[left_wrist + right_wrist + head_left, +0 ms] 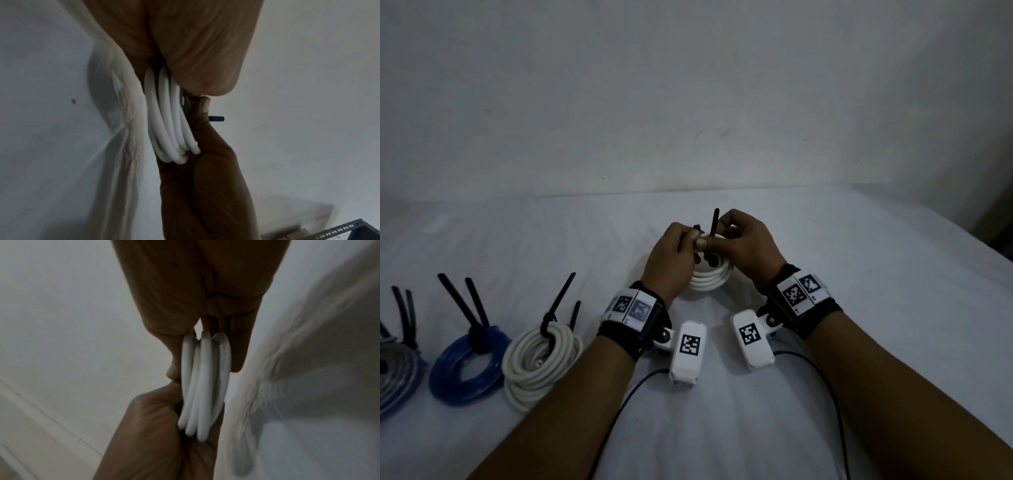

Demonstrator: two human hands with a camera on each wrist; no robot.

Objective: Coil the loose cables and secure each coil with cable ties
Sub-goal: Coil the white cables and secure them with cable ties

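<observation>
All three pictures are dim and a little grey, with soft light and no glare. The head view bends at its edges and darkens in the corners. Both wrist views are blurred, with soft shadows on the cloth (61, 146).

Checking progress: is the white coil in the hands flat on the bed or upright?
Upright: the white coil stands on edge between both hands, black cable tie sticking up.

White cable coil (709, 278) upright, black tie (713, 233) round top
</observation>
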